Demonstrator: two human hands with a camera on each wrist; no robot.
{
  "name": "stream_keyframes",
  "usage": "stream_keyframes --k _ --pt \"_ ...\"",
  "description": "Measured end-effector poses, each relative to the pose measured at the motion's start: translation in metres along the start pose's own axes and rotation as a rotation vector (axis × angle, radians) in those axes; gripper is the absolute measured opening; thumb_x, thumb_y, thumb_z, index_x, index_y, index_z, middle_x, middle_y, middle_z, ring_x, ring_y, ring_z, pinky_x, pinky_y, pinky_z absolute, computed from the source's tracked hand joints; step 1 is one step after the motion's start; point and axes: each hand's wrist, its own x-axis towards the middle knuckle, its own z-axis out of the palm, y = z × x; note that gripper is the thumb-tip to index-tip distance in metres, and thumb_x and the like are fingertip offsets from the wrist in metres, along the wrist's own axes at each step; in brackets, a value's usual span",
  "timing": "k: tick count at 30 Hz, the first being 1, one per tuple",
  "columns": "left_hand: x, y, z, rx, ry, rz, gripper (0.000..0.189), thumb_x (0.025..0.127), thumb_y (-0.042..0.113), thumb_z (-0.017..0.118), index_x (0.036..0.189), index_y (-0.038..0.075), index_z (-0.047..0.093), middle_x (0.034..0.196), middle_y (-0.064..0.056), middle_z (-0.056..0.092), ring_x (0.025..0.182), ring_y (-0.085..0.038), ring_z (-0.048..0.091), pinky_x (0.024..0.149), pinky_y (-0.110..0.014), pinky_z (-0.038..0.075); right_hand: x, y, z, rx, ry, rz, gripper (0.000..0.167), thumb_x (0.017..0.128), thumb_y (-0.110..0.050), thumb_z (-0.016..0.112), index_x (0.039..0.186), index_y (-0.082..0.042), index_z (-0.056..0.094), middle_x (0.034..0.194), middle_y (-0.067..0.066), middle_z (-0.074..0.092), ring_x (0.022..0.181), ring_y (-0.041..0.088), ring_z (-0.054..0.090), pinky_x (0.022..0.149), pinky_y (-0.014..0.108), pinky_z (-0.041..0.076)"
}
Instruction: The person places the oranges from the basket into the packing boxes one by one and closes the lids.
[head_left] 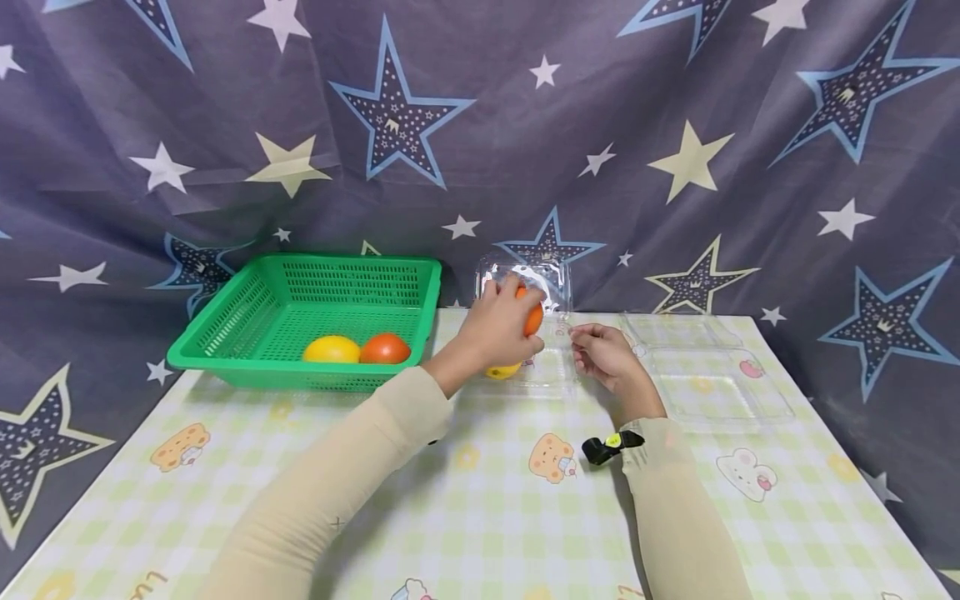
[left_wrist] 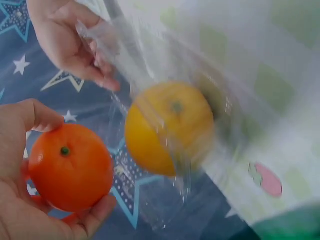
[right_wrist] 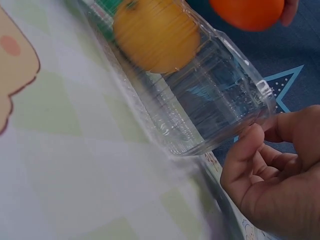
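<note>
My left hand (head_left: 498, 325) grips an orange-red tangerine-like fruit (left_wrist: 71, 167) with a small green stem spot, holding it over a clear plastic clamshell box (head_left: 551, 367). A yellow-orange fruit (left_wrist: 170, 127) sits inside that box, at its left end in the head view. My right hand (head_left: 603, 354) pinches the box's right edge between thumb and forefinger, as the right wrist view (right_wrist: 280, 172) shows up close. The box's clear lid (head_left: 525, 275) stands raised at the back, against the curtain.
A green basket (head_left: 300, 379) at the left holds a yellow fruit (head_left: 332, 349) and a red-orange fruit (head_left: 385, 348). Another clear box (head_left: 712, 396) lies open at the right. A starry curtain (head_left: 480, 150) hangs behind the checked tablecloth (head_left: 480, 517).
</note>
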Motion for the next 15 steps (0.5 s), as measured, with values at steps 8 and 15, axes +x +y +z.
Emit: stream_keyframes --k 8,15 --pt "0.003 0.016 0.016 -0.025 -0.022 0.058 0.067 0.084 0.036 0.073 0.146 0.028 0.053 0.141 -0.011 0.046 0.111 -0.033 0.045 0.072 -0.039 0.055 0.000 0.000 -0.002 0.008 -0.012 0.007 0.028 0.107 -0.013 0.050 0.128 0.006 0.051 0.091 0.007 0.053 0.064 0.010 0.052 0.055 0.021 0.047" --pt "0.005 0.025 0.024 -0.076 -0.077 0.099 0.066 0.085 0.033 0.075 0.145 0.024 0.047 0.137 -0.009 0.048 0.109 -0.030 0.043 0.073 -0.037 0.054 0.000 0.000 -0.002 0.004 -0.008 0.004 0.017 0.108 -0.012 0.048 0.120 0.000 0.052 0.094 0.009 0.053 0.065 0.011 0.053 0.056 0.022 0.047"
